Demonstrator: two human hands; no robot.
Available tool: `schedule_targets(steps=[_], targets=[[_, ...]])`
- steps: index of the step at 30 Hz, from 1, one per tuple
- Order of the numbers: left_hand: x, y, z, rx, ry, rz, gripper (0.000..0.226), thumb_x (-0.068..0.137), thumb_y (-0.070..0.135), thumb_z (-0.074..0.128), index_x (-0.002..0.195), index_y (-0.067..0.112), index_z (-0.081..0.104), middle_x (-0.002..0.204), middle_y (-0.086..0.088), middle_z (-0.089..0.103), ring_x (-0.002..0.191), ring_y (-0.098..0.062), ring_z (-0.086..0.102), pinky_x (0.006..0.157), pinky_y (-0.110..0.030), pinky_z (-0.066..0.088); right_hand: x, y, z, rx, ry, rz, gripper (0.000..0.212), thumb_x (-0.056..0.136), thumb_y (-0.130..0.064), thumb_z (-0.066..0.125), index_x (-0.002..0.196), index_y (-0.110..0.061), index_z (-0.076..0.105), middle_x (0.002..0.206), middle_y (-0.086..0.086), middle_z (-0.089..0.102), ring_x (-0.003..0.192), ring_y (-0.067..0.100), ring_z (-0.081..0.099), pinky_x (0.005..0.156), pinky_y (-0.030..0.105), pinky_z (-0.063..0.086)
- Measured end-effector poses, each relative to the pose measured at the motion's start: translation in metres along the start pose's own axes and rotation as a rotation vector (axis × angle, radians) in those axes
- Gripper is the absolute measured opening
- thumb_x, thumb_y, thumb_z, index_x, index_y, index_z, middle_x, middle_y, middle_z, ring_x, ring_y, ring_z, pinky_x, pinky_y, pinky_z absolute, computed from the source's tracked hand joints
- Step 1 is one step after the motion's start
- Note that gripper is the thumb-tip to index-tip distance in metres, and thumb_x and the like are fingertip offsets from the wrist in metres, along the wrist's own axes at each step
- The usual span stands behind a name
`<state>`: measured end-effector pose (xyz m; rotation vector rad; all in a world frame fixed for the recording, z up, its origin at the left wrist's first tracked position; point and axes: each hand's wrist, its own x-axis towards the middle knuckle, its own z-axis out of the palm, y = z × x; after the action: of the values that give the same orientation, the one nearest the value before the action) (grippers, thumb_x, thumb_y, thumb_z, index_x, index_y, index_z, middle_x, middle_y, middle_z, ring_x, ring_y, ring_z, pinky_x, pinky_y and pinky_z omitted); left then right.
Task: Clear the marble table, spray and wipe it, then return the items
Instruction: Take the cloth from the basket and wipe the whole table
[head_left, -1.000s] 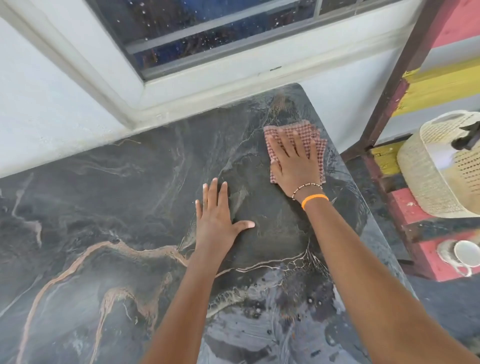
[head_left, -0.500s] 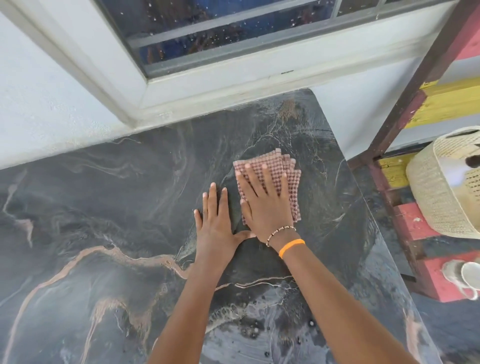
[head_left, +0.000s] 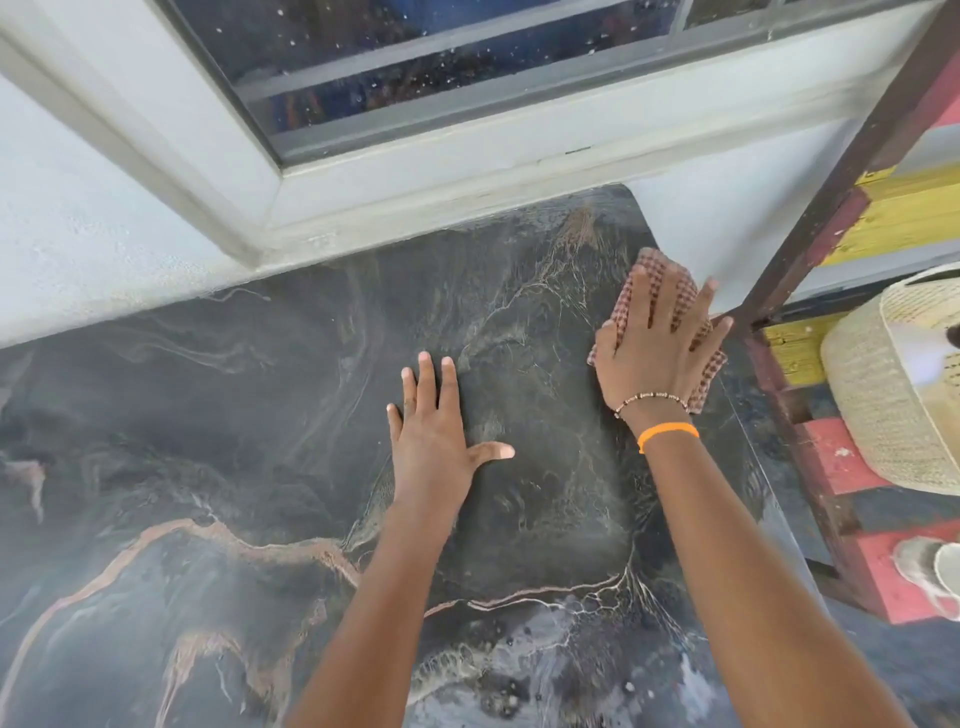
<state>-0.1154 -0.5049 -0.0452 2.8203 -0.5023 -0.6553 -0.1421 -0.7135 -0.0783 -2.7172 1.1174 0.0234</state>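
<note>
Right hand (head_left: 655, 347) flat, fingers spread, pressing checkered cloth (head_left: 658, 274) onto dark marble bench (head_left: 260, 415) near its far right corner, just below the window sill (head_left: 467, 171). Left hand (head_left: 434, 436) lies open, palm down on bare marble, apart from the cloth, holding nothing. Off the bench to the right: woven basket (head_left: 893, 395) & white cup (head_left: 935, 577) on a red/yellow shelf (head_left: 841, 462).

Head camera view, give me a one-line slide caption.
Right hand presses a checked cloth across the marble table while the left hand rests flat.
</note>
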Motion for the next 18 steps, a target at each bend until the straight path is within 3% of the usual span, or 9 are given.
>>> schedule_targets(steps=[4,7,11,15,18], targets=[[0.001,0.002,0.000,0.025,-0.004,-0.005,0.110,0.072,0.062,0.057,0.148,0.015,-0.008,0.157,-0.006,-0.015,0.145,-0.027,-0.013,0.117,-0.048,0.004,-0.024,-0.031,0.008,-0.051,-0.024,-0.236,0.068,0.087,-0.039,0.025,0.149,-0.015,0.010,0.159,0.006,0.005,0.145,0.036,-0.003,0.109,0.062,-0.011],[0.002,0.002,0.001,0.022,-0.002,-0.015,0.111,0.072,0.060,0.059,0.148,0.015,-0.007,0.157,-0.006,-0.016,0.145,-0.027,-0.013,0.117,-0.047,0.004,-0.014,-0.074,0.014,-0.072,-0.062,-0.494,0.063,0.094,-0.037,0.029,0.149,-0.016,0.005,0.159,0.003,-0.001,0.146,0.028,-0.004,0.111,0.062,-0.008],[0.001,0.002,0.001,-0.007,0.005,-0.022,0.112,0.071,0.058,0.064,0.148,0.015,-0.005,0.157,-0.005,-0.013,0.145,-0.025,-0.012,0.117,-0.047,0.004,0.015,-0.136,0.019,-0.082,-0.118,-0.700,0.060,0.095,-0.036,0.027,0.149,-0.022,0.004,0.159,-0.003,0.000,0.147,0.024,-0.002,0.112,0.062,-0.004],[0.001,0.003,0.000,-0.042,0.002,-0.030,0.112,0.069,0.055,0.067,0.148,0.017,-0.003,0.158,-0.003,-0.012,0.145,-0.024,-0.012,0.117,-0.047,0.003,0.035,-0.136,0.017,-0.084,-0.132,-0.731,0.060,0.094,-0.035,0.029,0.149,-0.025,0.006,0.159,-0.006,0.007,0.146,0.023,0.006,0.114,0.059,0.001],[0.000,0.004,-0.002,-0.064,0.003,-0.031,0.113,0.069,0.055,0.068,0.148,0.019,-0.003,0.158,-0.002,-0.013,0.145,-0.023,-0.013,0.117,-0.047,0.002,0.057,-0.107,0.011,-0.060,-0.094,-0.621,0.059,0.094,-0.034,0.029,0.149,-0.025,0.008,0.159,-0.005,0.009,0.146,0.023,0.006,0.114,0.057,0.000]])
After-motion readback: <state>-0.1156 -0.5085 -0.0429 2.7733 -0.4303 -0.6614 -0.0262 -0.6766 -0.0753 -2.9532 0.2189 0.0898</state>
